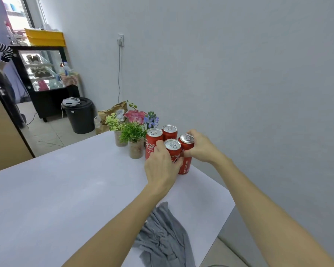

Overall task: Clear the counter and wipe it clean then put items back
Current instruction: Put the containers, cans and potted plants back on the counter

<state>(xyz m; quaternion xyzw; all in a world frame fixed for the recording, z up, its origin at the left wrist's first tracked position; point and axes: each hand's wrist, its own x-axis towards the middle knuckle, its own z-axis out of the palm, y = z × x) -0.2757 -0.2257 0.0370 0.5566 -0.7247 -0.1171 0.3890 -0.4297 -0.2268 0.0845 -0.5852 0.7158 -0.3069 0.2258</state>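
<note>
Several red cola cans stand in a tight group at the far right of the white counter (pixel 66 189). My left hand (pixel 161 166) is wrapped around the front can (pixel 173 146). My right hand (pixel 201 148) grips the rightmost can (pixel 187 140), which tilts slightly. Two more cans, one on the left (pixel 152 141) and one at the back (pixel 169 132), stand untouched behind. A crumpled grey cloth (pixel 162 236) lies on the counter near its front right edge, between my forearms.
Small potted artificial plants (pixel 132 139) and flowers (pixel 135 116) stand at the counter's far edge, left of the cans. Beyond are a brown paper bag (pixel 112 114), a black bin (pixel 81 116), a glass display case (pixel 42 72) and a person's striped sleeve (pixel 0 49).
</note>
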